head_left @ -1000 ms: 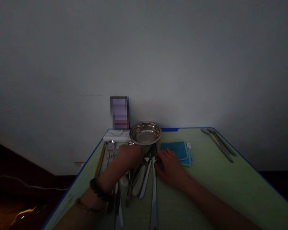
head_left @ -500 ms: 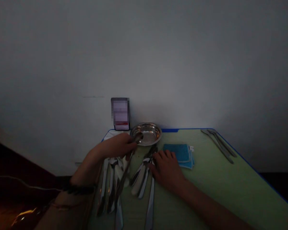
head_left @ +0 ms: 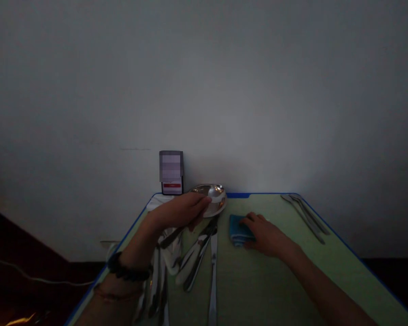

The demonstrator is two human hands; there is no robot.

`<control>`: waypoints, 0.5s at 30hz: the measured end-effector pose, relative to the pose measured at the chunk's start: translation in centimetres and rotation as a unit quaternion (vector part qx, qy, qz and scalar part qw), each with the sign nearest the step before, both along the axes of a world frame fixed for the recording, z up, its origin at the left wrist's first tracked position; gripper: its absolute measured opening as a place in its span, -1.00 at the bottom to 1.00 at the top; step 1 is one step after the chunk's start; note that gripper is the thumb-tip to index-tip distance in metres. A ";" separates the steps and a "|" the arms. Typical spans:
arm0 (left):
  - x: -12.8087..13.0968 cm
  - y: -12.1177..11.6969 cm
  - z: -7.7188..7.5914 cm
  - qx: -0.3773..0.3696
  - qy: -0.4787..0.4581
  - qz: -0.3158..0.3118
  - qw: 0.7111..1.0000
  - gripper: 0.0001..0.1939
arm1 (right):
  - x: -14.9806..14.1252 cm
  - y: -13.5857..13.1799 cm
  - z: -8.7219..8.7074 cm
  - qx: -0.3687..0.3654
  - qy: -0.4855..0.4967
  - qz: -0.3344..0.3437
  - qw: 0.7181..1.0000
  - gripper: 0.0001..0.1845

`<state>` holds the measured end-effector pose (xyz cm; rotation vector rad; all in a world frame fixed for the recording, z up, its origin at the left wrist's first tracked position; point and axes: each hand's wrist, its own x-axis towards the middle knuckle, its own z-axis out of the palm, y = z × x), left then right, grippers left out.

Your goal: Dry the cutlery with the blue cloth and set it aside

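Observation:
My left hand (head_left: 187, 209) is closed around a spoon, whose dark handle (head_left: 172, 237) sticks out below my fingers. Its bowl end appears to lie over the round metal bowl (head_left: 223, 206) at the back of the table, though it blends with the shine there. With my right hand (head_left: 263, 233) I grip a folded blue cloth (head_left: 238, 228), fingers on its top and thumb at the near edge. Between my hands, a table knife (head_left: 213, 267) and several other pieces of cutlery (head_left: 192, 265) lie on the table.
More cutlery (head_left: 154, 290) lies by my left forearm, partly hidden. A phone (head_left: 172, 172) leans against the wall behind the table. Several metal utensils (head_left: 308, 219) rest near the right edge of the green table (head_left: 313, 280), which has a blue rim. A white cable (head_left: 37, 277) hangs at left.
My right hand has moved right from the cutlery onto the blue cloth and taken hold of it. My left hand, with the spoon, has moved right, over the bowl's near side.

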<state>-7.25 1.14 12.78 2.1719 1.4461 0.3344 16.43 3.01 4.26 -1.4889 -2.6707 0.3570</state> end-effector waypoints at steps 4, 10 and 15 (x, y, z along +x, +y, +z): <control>1.7 0.8 1.2 0.046 0.007 0.011 0.999 -0.64 | 1.1 1.3 2.8 0.011 -0.007 -0.035 0.999 -0.83; 2.5 -0.3 2.4 0.079 0.012 -0.006 0.997 -0.69 | 2.9 3.3 9.4 0.088 0.047 -0.086 0.991 -0.79; 1.3 -1.1 2.9 0.080 0.042 0.018 0.996 -0.67 | 3.4 3.0 10.9 0.094 0.162 -0.033 0.982 -0.90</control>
